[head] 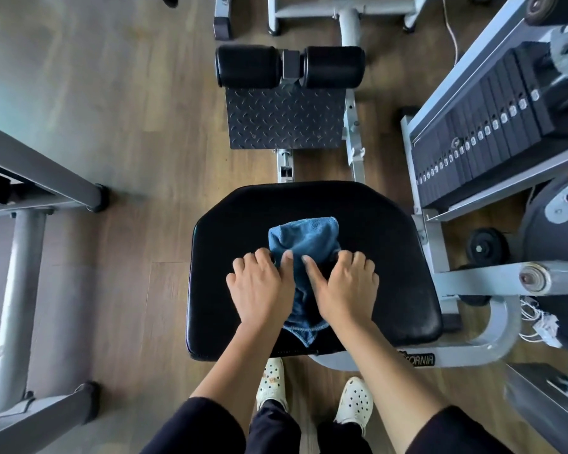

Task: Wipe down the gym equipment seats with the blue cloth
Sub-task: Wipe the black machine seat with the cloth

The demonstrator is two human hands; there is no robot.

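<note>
A blue cloth [304,239] lies bunched in the middle of a black padded seat [391,257] directly below me. My left hand [259,286] holds the cloth's left side, fingers curled over its edge and thumb pressed on top. My right hand [345,286] holds the right side the same way, thumb on the cloth and fingers curled round its edge. A corner of the cloth hangs toward the seat's near edge between my wrists.
Beyond the seat are a black tread plate [284,119] and two black foam rollers [289,67]. A weight stack [479,132] in a grey frame stands close on the right. Grey machine legs [23,273] stand at left. Wooden floor lies between.
</note>
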